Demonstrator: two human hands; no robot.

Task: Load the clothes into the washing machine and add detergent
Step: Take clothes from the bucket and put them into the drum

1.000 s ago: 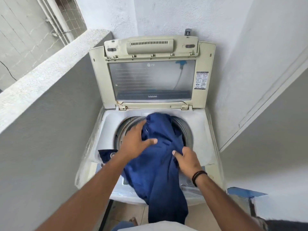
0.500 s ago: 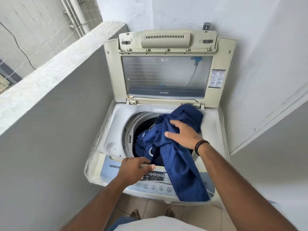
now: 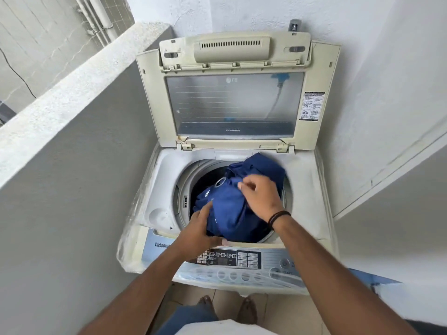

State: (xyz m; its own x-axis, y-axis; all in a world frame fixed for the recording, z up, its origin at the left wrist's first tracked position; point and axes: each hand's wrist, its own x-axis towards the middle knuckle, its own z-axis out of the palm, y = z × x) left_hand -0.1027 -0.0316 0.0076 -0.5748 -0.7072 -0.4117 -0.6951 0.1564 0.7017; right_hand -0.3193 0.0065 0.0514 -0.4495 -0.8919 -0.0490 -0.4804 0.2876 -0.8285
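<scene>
The blue garment [image 3: 232, 209] now sits bunched in the mouth of the drum [image 3: 191, 187] of the washing machine [image 3: 307, 189]. Half a second ago a long tail of it still hung over the control panel [image 3: 251, 258] at the near edge; that tail is gone from the panel and the whole cloth lies inside the opening, heaped toward the right and far side, with a fold riding up over the far right rim.

The right hand [image 3: 261, 197] has shifted toward the middle of the heap, its fingers curled into the cloth, seemingly gripping and pushing it down. The left hand [image 3: 202, 227], which rested on the near rim a moment ago, has come up against the left side of the bundle, fingers fairly straight, pressing the cloth inward.

The lid [image 3: 232, 102] stands upright at the far side, so the opening is free.

By the look of it, this garment is nearly loaded: it only needs pressing deeper so the fold on the rim drops in. No detergent shows anywhere in view, so that part of the task looks not yet begun.
</scene>
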